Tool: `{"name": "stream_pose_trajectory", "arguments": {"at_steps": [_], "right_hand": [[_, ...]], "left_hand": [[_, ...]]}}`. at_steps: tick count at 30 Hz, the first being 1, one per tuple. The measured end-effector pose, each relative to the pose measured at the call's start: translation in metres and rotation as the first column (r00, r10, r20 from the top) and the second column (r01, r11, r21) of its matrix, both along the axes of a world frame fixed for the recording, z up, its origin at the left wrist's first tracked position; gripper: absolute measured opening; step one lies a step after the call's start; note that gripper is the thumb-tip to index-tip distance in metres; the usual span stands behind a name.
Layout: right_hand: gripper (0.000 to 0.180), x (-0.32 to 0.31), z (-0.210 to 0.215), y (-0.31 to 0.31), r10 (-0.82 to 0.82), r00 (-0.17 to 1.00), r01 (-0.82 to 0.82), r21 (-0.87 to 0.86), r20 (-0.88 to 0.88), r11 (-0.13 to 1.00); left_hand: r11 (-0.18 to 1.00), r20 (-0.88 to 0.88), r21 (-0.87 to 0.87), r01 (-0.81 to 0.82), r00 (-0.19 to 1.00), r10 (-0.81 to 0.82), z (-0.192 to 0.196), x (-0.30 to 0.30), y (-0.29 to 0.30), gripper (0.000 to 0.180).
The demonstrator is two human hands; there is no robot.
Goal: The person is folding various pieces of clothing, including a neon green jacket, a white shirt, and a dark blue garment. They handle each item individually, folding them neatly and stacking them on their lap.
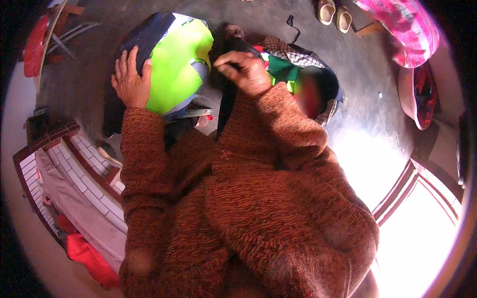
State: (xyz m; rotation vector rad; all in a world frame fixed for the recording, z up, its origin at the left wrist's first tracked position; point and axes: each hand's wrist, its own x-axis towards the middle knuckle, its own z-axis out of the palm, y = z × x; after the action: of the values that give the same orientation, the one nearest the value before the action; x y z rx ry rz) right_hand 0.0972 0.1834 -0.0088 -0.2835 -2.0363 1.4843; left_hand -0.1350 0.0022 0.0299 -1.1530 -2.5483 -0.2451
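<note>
A neon yellow-green cloth [176, 64], perhaps a garment, lies bunched in front of me with dark navy cloth [141, 37] along its left side. My left hand [131, 79] rests open and flat on the dark cloth, thumb against the yellow-green edge. To the right of the bundle my right hand [243, 69] is raised, its fingers curled together in a pinch; whatever they hold, if anything, is too small to make out. Beyond my right wrist is a pile of clothes with checked cloth [303, 57] and green cloth [283, 69]; part of it is blurred.
A pair of light slippers [327, 12] lies on the grey floor [365, 84] at the far right. Pink plaid cloth [412, 30] hangs above a basin [408, 94]. At left, a white-tiled structure [82, 174] bears draped cloth. Bright light comes from a doorway [417, 233].
</note>
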Motion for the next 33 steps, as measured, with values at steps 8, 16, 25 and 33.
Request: {"name": "stream_pose_trajectory", "arguments": {"at_steps": [8, 16, 25, 33], "right_hand": [[0.026, 0.161, -0.182, 0.089, -0.412, 0.716, 0.565, -0.121, 0.564, 0.816], [0.042, 0.251, -0.362, 0.080, -0.457, 0.637, 0.653, -0.119, 0.621, 0.748], [0.104, 0.152, -0.244, 0.092, -0.390, 0.247, 0.373, 0.285, 0.887, 0.883], [0.095, 0.095, -0.235, 0.129, -0.142, 0.060, 0.240, 0.124, 0.988, 0.963]], "left_hand": [[1.000, 0.039, 0.027, 0.010, 0.999, -0.011, 0.005, 0.005, 0.000, 0.052], [0.999, 0.099, -0.005, -0.036, 0.994, 0.037, 0.007, 0.009, 0.009, 0.050], [0.988, -0.055, -0.071, 0.139, 0.988, -0.143, 0.004, -0.009, 0.006, 0.050], [0.994, -0.025, -0.028, 0.102, 0.994, -0.103, 0.003, -0.003, 0.011, 0.053]]}}
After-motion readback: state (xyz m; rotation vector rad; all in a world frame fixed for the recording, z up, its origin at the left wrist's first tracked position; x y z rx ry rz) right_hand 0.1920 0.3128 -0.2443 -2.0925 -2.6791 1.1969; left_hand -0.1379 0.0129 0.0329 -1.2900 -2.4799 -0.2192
